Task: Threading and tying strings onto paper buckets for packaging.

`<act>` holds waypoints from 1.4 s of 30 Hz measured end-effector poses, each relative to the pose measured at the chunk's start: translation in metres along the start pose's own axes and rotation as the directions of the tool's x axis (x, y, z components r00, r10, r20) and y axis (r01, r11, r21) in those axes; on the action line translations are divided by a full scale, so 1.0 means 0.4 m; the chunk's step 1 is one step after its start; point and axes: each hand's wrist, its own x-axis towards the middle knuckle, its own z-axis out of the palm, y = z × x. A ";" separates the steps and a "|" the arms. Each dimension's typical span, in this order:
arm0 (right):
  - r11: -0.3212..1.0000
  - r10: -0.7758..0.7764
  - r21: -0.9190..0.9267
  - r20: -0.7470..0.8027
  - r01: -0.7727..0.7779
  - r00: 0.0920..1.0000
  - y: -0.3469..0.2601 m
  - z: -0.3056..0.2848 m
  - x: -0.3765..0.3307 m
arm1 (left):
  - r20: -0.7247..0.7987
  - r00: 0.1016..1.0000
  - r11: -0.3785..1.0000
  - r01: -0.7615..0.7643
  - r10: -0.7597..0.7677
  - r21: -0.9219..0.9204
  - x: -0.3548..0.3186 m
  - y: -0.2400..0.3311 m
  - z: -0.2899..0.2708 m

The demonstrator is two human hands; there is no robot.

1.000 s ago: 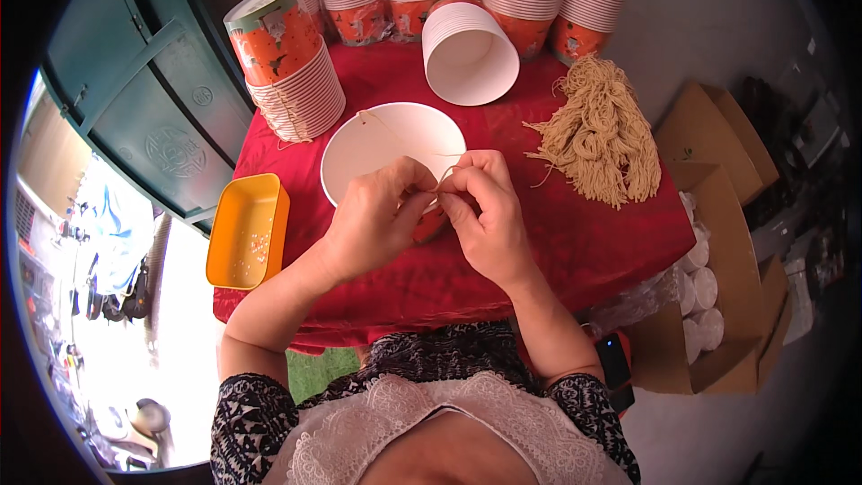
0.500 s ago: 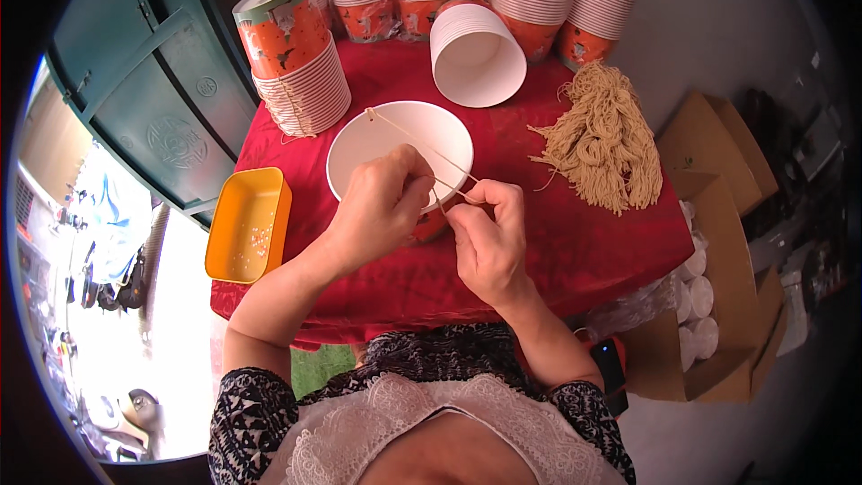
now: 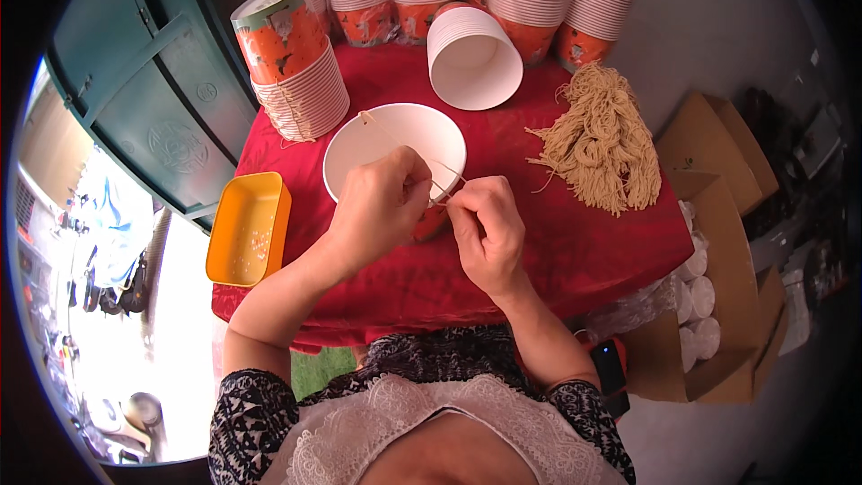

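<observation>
Green door, round emblem; string between left hand and right hand

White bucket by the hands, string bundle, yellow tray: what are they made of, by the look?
White bucket: probably coated paperboard; smooth, even white inner wall. Coating not certain.
String bundle: matte tan fibre, perhaps cotton or jute; loose strands, fringed ends.
Yellow tray: likely moulded plastic; uniform colour, rounded corners.
</observation>
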 end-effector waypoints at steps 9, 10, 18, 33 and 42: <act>0.956 0.261 0.152 -0.056 -0.250 0.964 -0.014 0.037 0.002 | 0.071 0.985 0.986 -0.159 0.155 0.057 -0.028 0.039 -0.022; 0.942 0.301 0.176 -0.060 -0.286 0.952 -0.019 0.040 0.002 | 0.070 0.986 0.986 -0.158 0.154 0.057 -0.029 0.038 -0.024; 0.968 0.238 0.102 -0.070 -0.231 0.969 -0.007 0.042 0.004 | 0.045 0.979 0.980 -0.198 0.199 -0.026 -0.033 0.026 -0.024; 0.997 0.083 -0.010 -0.010 -0.083 0.997 -0.016 0.017 0.017 | 0.032 0.983 0.983 -0.183 0.183 -0.001 -0.008 0.019 -0.013; 0.810 0.436 0.404 0.068 -0.425 0.897 -0.021 0.020 -0.004 | 0.043 0.968 0.968 -0.250 0.249 0.014 -0.007 0.011 -0.015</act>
